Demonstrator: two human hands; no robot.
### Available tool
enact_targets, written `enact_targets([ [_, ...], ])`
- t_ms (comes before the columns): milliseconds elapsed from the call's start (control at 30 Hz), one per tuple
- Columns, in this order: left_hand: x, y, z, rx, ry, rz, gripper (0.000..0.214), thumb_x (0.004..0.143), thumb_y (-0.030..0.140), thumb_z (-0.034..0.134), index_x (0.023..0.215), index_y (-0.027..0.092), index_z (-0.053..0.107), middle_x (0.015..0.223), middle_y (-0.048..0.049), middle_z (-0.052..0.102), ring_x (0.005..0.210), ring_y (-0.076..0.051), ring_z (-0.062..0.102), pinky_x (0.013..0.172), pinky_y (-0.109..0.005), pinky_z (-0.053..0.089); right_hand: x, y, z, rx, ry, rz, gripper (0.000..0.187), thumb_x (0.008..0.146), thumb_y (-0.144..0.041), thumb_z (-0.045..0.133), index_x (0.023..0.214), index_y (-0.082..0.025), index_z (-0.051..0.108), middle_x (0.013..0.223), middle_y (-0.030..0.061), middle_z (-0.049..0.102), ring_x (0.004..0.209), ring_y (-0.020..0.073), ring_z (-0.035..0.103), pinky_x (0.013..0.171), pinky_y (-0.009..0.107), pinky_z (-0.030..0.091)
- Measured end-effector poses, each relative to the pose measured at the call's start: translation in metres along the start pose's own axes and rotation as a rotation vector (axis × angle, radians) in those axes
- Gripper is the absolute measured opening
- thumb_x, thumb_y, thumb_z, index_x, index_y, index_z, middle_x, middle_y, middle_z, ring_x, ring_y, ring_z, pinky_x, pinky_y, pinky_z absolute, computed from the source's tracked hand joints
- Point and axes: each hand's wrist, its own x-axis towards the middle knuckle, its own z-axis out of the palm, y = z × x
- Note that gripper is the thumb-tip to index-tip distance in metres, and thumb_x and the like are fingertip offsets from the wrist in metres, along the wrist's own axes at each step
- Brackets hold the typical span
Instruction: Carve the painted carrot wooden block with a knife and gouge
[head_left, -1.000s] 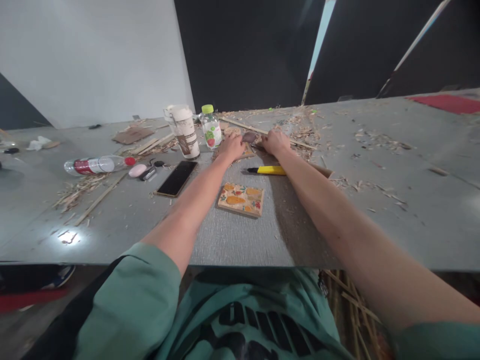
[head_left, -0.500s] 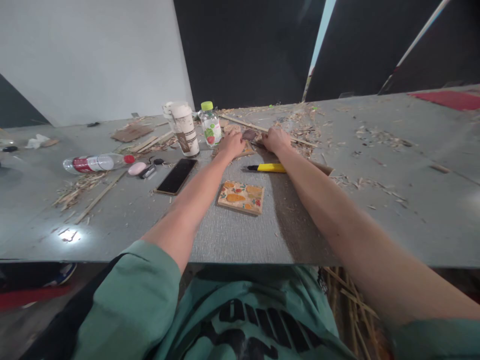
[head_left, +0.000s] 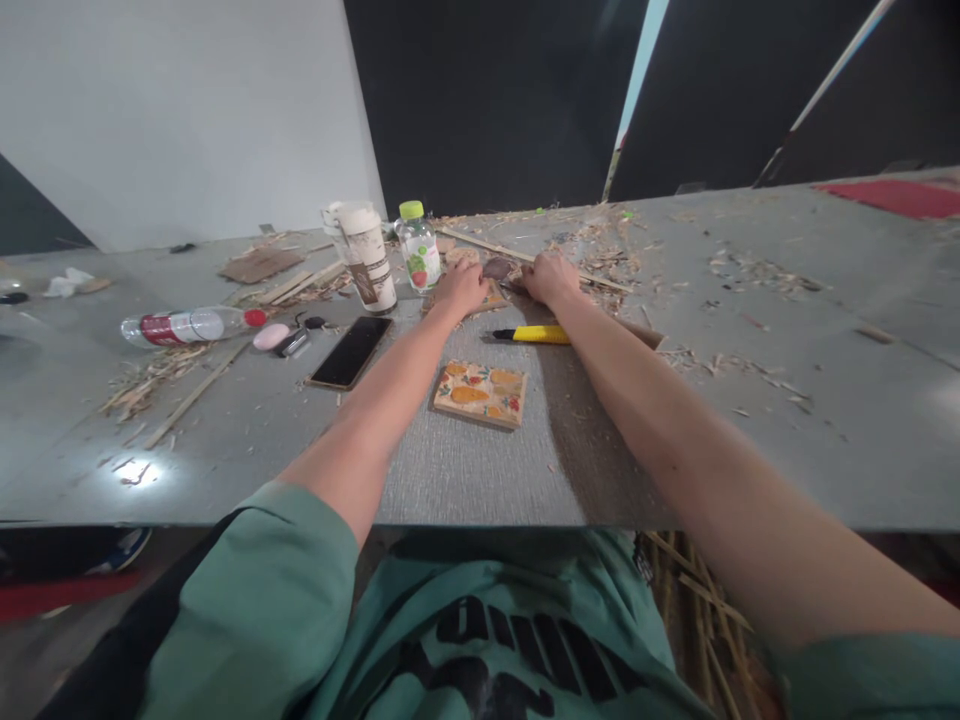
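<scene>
- The board under the left hand (head_left: 491,299) lies below and to the right of that hand's fingers, its long axis running roughly sideways, toward the right hand's fingertips; the left hand (head_left: 463,288) is the nearer.
- A dark oval piece (head_left: 496,268) sits between the two sets of fingers, just beside the left ones, long axis also sideways.
- The left fingers are bent downward over the board, slightly spread; whether they grip it or merely rest there, I cannot tell.
- The right hand (head_left: 552,277) has its fingers curled inward, knuckles up; what they hold, if anything, is hidden.
- Nearer the body than the right fingers, a yellow-handled tool (head_left: 541,334) lies sideways on the worktop (head_left: 480,480), its black end pointing left, the other end hidden behind the right forearm.
- Nearer the body than both hands, well apart from the fingers, a painted board (head_left: 480,395) lies flat, with orange shapes and red and green marks.
- Left of the left fingers stand a green-capped bottle (head_left: 418,255), its label white with green and red pictures, and a paper cup (head_left: 373,265) with brown print; neither can be read.
- Farther left, a lying bottle (head_left: 191,326) has a red and white label, too blurred to read.
- The shirt (head_left: 517,640) carries big dark letters, upside down here, not surely legible.
</scene>
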Motion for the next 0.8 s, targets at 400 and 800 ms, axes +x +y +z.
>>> enact_targets([
  [400, 0.0, 0.0001, -0.0011, -0.027, -0.02, -0.012, 0.033, 0.106, 0.038, 0.067, 0.134, 0.021, 0.069, 0.148, -0.013, 0.064, 0.134, -0.03, 0.062, 0.114, -0.056, 0.053, -0.0018, -0.0017, -0.0034, -0.04, 0.011, -0.028, 0.041, 0.104, -0.042, 0.07, 0.137, -0.018, 0.066, 0.138, 0.0124, 0.068, 0.118, 0.0269, 0.07, 0.099, 0.05, 0.06],
  [800, 0.0013, 0.0, -0.0021, -0.035, -0.033, -0.028, 0.035, 0.105, 0.039, 0.068, 0.136, 0.021, 0.067, 0.143, -0.0127, 0.066, 0.122, -0.028, 0.068, 0.103, -0.051, 0.06, 0.0, 0.0003, -0.0068, -0.122, -0.008, -0.115, 0.039, 0.104, -0.041, 0.07, 0.137, -0.019, 0.067, 0.138, 0.0117, 0.068, 0.117, 0.0262, 0.07, 0.098, 0.049, 0.061],
])
